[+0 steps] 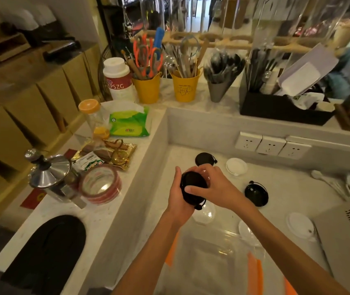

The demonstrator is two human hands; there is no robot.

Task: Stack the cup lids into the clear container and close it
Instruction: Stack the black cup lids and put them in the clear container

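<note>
Your two hands meet above a sunken, pale worktop [286,188]. Your left hand [177,199] curls around what looks like a short stack of black lids [192,185], cupping it from the side and below. Your right hand [216,186] grips the same stack from the opposite side, thumb pressed on its near edge.

More lids lie loose on the worktop:
- a single black lid [205,159] by the back wall
- a white lid [236,166] just beside it
- another black one [256,193] to your right
- a second white lid [299,224] nearer you
- a clear domed lid [203,213] just under your hands

The clear container [218,252] sits close to you, between your forearms, with orange latches [255,271] on its sides. You cannot tell whether its cover is on.

These lids are probably thin moulded plastic: very light, springy and a little slick. They should nest easily, but a hard squeeze may flex them and pop the stack apart. Hold them by the rims, fingertips on opposite sides. Watch the small plug tab [199,207] dangling below the stack, as it could snag. The container also looks light, so steady it while you load.
</note>
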